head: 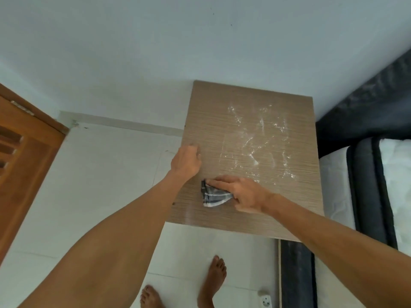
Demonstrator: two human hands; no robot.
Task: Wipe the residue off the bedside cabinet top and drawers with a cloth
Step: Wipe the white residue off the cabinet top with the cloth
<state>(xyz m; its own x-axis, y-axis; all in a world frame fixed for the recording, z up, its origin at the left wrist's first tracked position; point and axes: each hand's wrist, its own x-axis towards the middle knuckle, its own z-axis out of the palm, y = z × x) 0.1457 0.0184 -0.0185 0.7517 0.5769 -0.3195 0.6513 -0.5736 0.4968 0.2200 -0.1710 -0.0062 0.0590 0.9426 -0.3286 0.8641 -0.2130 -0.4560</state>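
The bedside cabinet top (249, 214) is a light wood-grain panel seen from above. White powdery residue (258, 141) streaks its middle and right part. A grey checked cloth (214, 195), folded small, lies on the near left part of the top. My right hand (244, 193) presses flat on the cloth, fingers pointing left. My left hand (186, 162) rests on the cabinet's left edge with its fingers curled, holding nothing that I can see. The drawers are hidden below the top.
A bed with a dark frame and white mattress (364, 174) stands against the cabinet's right side. A brown wooden door (24, 156) is at the left. White floor tiles and my bare feet (213, 278) are below, with a white power plug (265, 300) on the floor.
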